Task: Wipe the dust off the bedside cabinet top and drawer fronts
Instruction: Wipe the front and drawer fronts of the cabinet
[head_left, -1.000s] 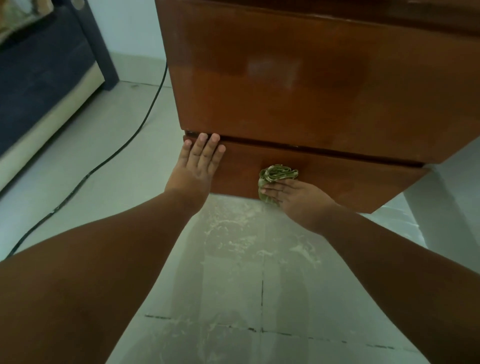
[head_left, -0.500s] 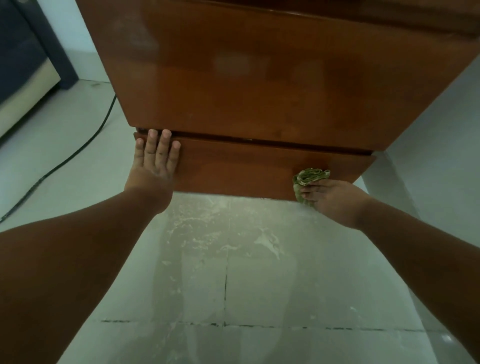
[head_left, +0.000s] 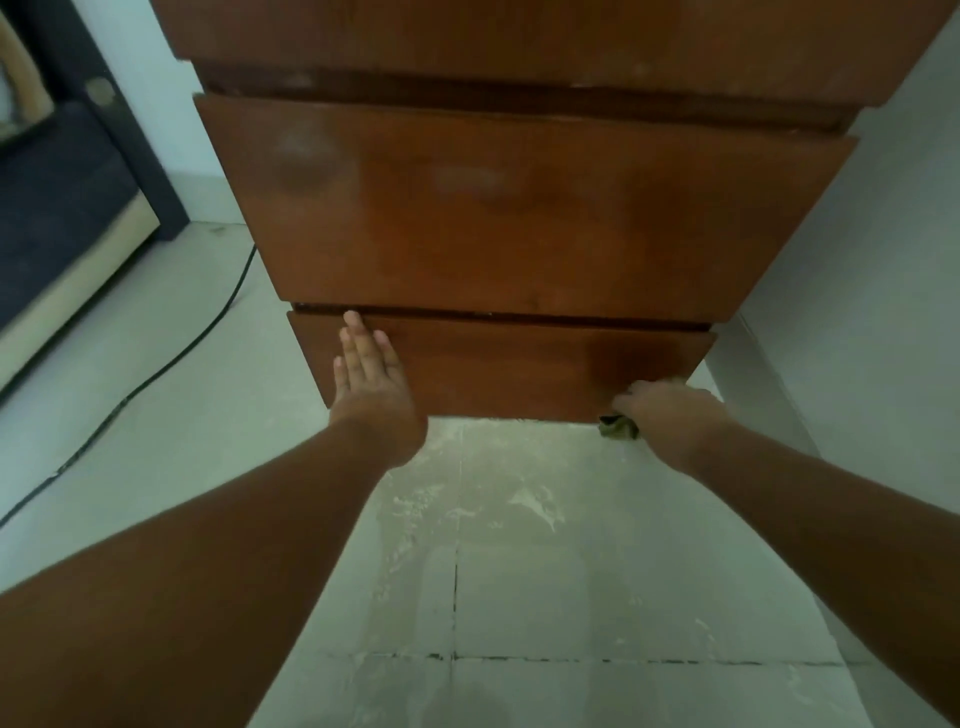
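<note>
The brown wooden bedside cabinet (head_left: 519, 218) fills the upper middle of the view, seen from above, with an upper drawer front and a lower drawer front (head_left: 498, 364). My left hand (head_left: 370, 379) lies flat, fingers together, against the left part of the lower drawer front. My right hand (head_left: 662, 408) is at that drawer's lower right corner, closed over a crumpled green cloth (head_left: 618, 427). Only a small bit of cloth shows under the hand.
A black cable (head_left: 171, 358) runs across the pale tiled floor (head_left: 519, 571) on the left. A dark bed with a light base (head_left: 62, 249) stands at far left. A white wall (head_left: 857, 260) closes in right of the cabinet. Pale dusty smears mark the tiles.
My right hand has carried the cloth rightward along the lower drawer front to its lower right corner, now covering most of it. The view has tilted up, showing more of the cabinet.
</note>
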